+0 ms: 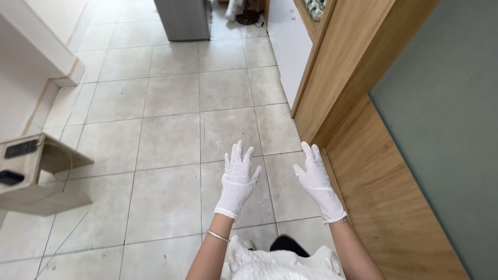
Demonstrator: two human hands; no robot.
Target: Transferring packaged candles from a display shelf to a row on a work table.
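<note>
— What do we have in front of us?

— We hold both hands up over the tiled floor [171,140], each in a white glove. Our left hand [237,179] has its fingers spread and released, grasping nothing; our right hand [317,181] is the same, fingers loose and apart, nothing in it. A thin bracelet [218,236] sits on our left wrist.

— How close are we to anything?

— The right hand is just beside the wooden panel [384,197], whose lower edge runs along the floor on our right. We cannot tell whether the glove touches it. Behind the wood lies a grey-green surface [446,114].

— And the left side?

— Well apart from the left hand, a low wooden box [36,176] with dark sockets juts from the white wall, a thin cable [67,233] trailing from it across the tiles.

— Room ahead?

— Open tiles stretch forward between the wall and the panel, up to a grey cabinet [182,19] at the far end.
</note>
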